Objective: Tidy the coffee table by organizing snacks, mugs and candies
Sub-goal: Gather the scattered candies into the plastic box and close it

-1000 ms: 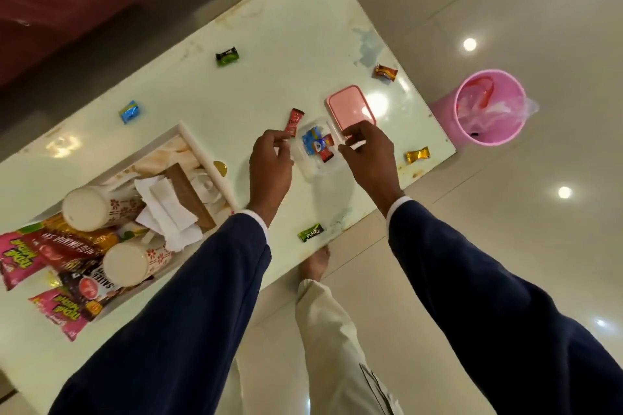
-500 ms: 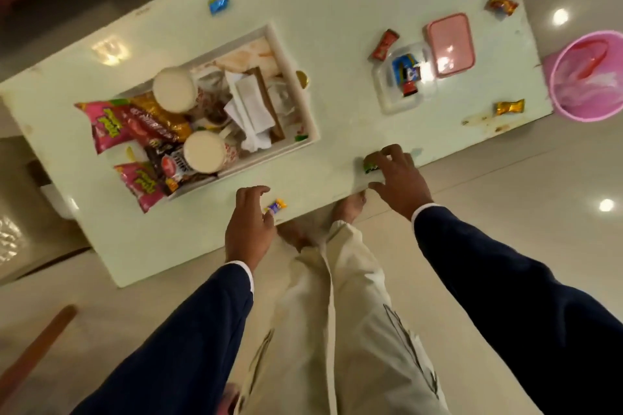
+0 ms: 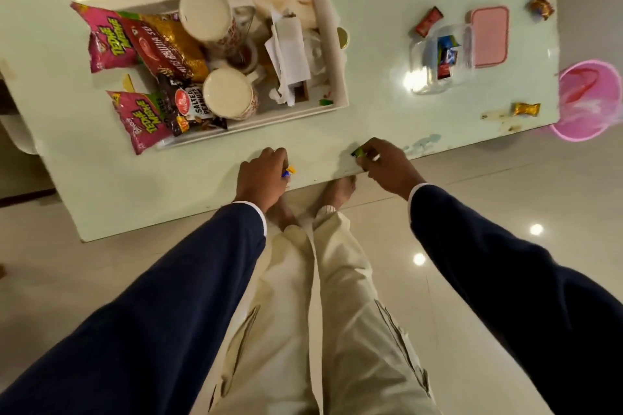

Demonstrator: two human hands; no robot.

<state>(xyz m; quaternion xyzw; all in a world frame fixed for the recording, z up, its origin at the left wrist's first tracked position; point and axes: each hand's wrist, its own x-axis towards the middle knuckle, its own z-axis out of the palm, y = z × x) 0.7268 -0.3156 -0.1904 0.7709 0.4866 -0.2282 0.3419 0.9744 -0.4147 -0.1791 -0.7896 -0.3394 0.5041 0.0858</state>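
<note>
At the table's near edge my left hand (image 3: pixel 262 175) is closed on a small blue-and-yellow candy (image 3: pixel 289 171). My right hand (image 3: pixel 384 165) pinches a green candy (image 3: pixel 358 152) just above the same edge. A clear plastic box (image 3: pixel 425 77) with a few candies in it lies to the right, its pink lid (image 3: pixel 489 35) beside it. Loose on the table are a red candy (image 3: pixel 428 21), a gold candy (image 3: pixel 526 109) and an orange candy (image 3: pixel 541 7). The white tray (image 3: pixel 332 44) holds two mugs (image 3: pixel 229 94), snack packets (image 3: pixel 148 44) and crumpled tissue.
A pink bucket (image 3: pixel 590 101) stands on the floor past the table's right end. My legs and bare feet are right against the near edge. Glossy tiled floor surrounds the pale green table (image 3: pixel 135 185).
Both hands left the clear box and came down to the near edge. The left hand closed on the blue-and-yellow candy, the right on the green one. The view tilted down.
</note>
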